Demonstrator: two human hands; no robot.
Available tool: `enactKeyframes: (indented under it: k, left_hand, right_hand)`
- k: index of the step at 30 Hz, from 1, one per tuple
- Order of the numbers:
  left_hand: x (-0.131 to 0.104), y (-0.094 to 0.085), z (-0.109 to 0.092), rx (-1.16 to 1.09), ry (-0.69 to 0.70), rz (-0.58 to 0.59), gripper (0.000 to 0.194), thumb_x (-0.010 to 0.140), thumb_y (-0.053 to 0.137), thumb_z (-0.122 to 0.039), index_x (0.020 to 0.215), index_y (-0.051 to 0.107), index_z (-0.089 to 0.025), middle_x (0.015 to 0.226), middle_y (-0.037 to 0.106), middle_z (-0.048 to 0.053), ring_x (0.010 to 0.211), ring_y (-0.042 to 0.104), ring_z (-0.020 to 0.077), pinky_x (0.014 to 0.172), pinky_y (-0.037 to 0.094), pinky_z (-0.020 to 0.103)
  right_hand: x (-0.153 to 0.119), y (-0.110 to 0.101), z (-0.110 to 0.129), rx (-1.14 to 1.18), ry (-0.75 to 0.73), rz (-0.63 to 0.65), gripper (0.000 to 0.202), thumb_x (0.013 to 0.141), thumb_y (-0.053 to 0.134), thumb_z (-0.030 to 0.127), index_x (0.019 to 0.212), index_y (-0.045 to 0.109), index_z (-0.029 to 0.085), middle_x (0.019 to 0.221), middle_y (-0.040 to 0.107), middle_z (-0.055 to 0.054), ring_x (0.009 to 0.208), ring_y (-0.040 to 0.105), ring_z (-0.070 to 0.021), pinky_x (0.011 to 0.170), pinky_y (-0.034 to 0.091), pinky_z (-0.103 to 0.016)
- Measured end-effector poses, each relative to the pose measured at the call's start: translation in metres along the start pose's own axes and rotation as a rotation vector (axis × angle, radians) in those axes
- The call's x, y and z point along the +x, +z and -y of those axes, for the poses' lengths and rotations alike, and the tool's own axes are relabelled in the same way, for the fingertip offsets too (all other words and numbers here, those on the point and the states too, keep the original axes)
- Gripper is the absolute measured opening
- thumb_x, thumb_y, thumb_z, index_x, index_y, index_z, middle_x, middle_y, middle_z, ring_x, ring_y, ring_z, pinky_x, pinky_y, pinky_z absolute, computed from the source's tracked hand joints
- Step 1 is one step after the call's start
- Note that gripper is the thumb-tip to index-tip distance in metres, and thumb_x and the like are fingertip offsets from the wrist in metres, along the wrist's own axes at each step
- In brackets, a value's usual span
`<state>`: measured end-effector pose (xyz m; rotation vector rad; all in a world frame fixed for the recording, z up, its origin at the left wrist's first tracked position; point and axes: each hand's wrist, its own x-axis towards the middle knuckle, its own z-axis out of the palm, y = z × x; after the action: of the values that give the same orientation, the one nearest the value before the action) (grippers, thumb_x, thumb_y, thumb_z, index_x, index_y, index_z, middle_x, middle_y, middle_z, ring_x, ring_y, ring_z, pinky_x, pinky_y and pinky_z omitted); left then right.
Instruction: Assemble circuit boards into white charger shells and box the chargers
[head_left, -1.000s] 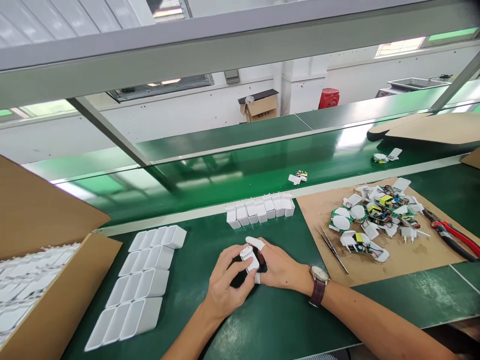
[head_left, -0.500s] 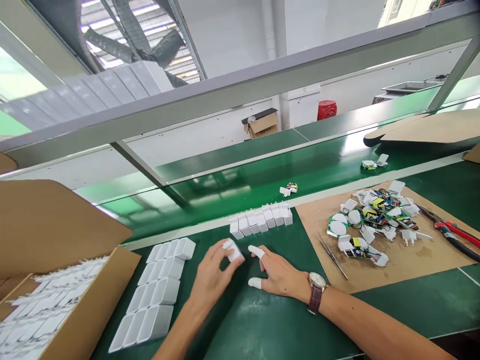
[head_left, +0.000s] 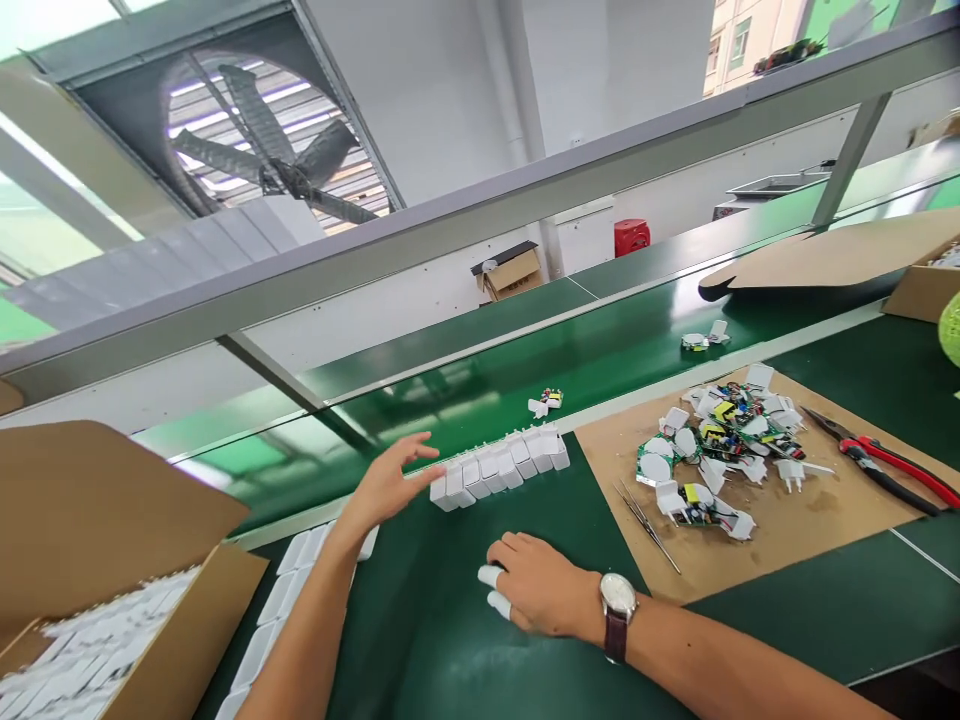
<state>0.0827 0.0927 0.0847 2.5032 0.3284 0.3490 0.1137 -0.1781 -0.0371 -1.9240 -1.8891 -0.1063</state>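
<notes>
My left hand (head_left: 394, 482) has its fingers apart and nothing in them, right beside the left end of a row of small white housings (head_left: 499, 466) on the green table (head_left: 420, 600). Below that row my right hand (head_left: 536, 585) rests above the tabletop, palm down, white covers on two fingertips and its fingers loosely bent; it holds nothing I can see. Partly behind my left forearm stand white open boxes (head_left: 266, 625) in rows. To the right, a pile of circuit boards with white plastic parts (head_left: 720, 440) lies on a brown sheet (head_left: 615, 450).
A cardboard box (head_left: 187, 630) of white parts stands at the left. Tweezers (head_left: 649, 528) and red-handled pliers (head_left: 885, 460) lie at the right. Small board assemblies (head_left: 547, 402) sit on the green strip behind. A metal rail (head_left: 450, 225) crosses above the table.
My left hand has moved up and left and let go of the white housing, which now stands at the left end of the row. My right hand has dropped lower. The camera view has shifted.
</notes>
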Motion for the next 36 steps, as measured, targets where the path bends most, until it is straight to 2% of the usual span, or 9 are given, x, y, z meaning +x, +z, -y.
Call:
enactKeyframes:
  k: [2,4,9,15,21,25,30,33,36]
  left_hand:
    - [0.019,-0.002,-0.024,0.027,0.077,-0.034,0.053,0.081,0.068,-0.069,0.109,0.074,-0.023,0.141,0.066,0.012,0.114,0.070,0.0310,0.100,0.057,0.049]
    - [0.041,0.009,-0.048,0.065,0.147,0.067,0.054,0.087,0.063,-0.066,0.119,0.071,-0.023,0.142,0.065,0.011,0.114,0.069,0.0292,0.098,0.058,0.044]
    - [0.110,0.073,-0.087,0.259,0.186,0.392,0.049,0.089,0.059,-0.058,0.122,0.071,-0.023,0.135,0.070,0.011,0.122,0.066,0.0322,0.098,0.055,0.040]
    - [0.174,0.120,-0.094,0.427,0.125,0.542,0.043,0.091,0.066,-0.050,0.117,0.073,-0.017,0.126,0.073,0.014,0.115,0.069,0.0326,0.095,0.055,0.043]
    - [0.180,0.137,-0.088,0.520,0.021,0.568,0.037,0.098,0.067,-0.039,0.126,0.063,-0.017,0.124,0.068,0.010,0.107,0.068,0.0237,0.094,0.058,0.047]
    - [0.174,0.121,-0.095,0.459,-0.007,0.453,0.028,0.095,0.069,-0.038,0.112,0.068,-0.016,0.110,0.071,0.008,0.096,0.068,0.0209,0.086,0.058,0.040]
    - [0.155,0.062,-0.118,0.225,0.040,0.239,0.036,0.084,0.065,-0.040,0.108,0.072,-0.014,0.080,0.070,0.005,0.075,0.066,0.0210,0.067,0.051,0.030]
    - [0.118,0.028,-0.130,0.046,0.080,0.167,0.049,0.086,0.056,-0.044,0.122,0.068,-0.013,0.083,0.071,0.005,0.070,0.065,0.0184,0.064,0.051,0.028]
    - [0.060,0.014,-0.130,-0.102,0.137,0.174,0.047,0.083,0.060,-0.039,0.122,0.069,-0.014,0.085,0.073,0.004,0.071,0.065,0.0172,0.065,0.051,0.027]
  right_hand:
    - [0.001,0.003,0.000,-0.061,-0.037,0.009,0.014,0.092,0.066,0.028,0.095,0.069,0.015,0.107,0.064,-0.012,0.096,0.054,-0.0250,0.080,0.049,-0.038]
    - [0.001,0.004,0.000,-0.093,-0.044,0.010,0.014,0.089,0.069,0.029,0.088,0.069,0.015,0.106,0.063,-0.012,0.094,0.053,-0.0244,0.077,0.047,-0.038]
    - [0.001,0.010,-0.003,-0.119,-0.038,-0.017,0.018,0.086,0.071,0.033,0.082,0.067,0.017,0.103,0.063,-0.009,0.090,0.053,-0.0227,0.073,0.046,-0.036]
    - [0.006,0.034,-0.014,-0.111,-0.042,-0.100,0.025,0.089,0.071,0.044,0.086,0.068,0.019,0.105,0.066,-0.005,0.091,0.056,-0.0212,0.074,0.048,-0.035]
    - [0.010,0.036,-0.018,-0.101,-0.081,-0.089,0.027,0.093,0.070,0.046,0.087,0.073,0.019,0.107,0.066,-0.006,0.092,0.056,-0.0209,0.073,0.048,-0.034]
    - [0.007,0.026,-0.013,-0.093,-0.054,-0.115,0.026,0.092,0.070,0.044,0.090,0.072,0.018,0.105,0.067,-0.006,0.091,0.056,-0.0215,0.075,0.049,-0.035]
    - [0.003,0.014,-0.007,0.032,0.025,-0.092,0.020,0.091,0.066,0.032,0.097,0.071,0.014,0.107,0.068,-0.011,0.093,0.061,-0.0240,0.079,0.052,-0.036]
    - [0.005,0.003,-0.009,0.386,0.227,-0.179,0.030,0.092,0.061,0.029,0.117,0.067,0.014,0.111,0.068,-0.013,0.090,0.065,-0.0240,0.079,0.054,-0.038]
    - [0.009,-0.010,-0.017,1.065,0.548,-0.336,0.036,0.099,0.048,0.041,0.122,0.062,0.016,0.102,0.069,-0.012,0.076,0.067,-0.0209,0.068,0.056,-0.036]
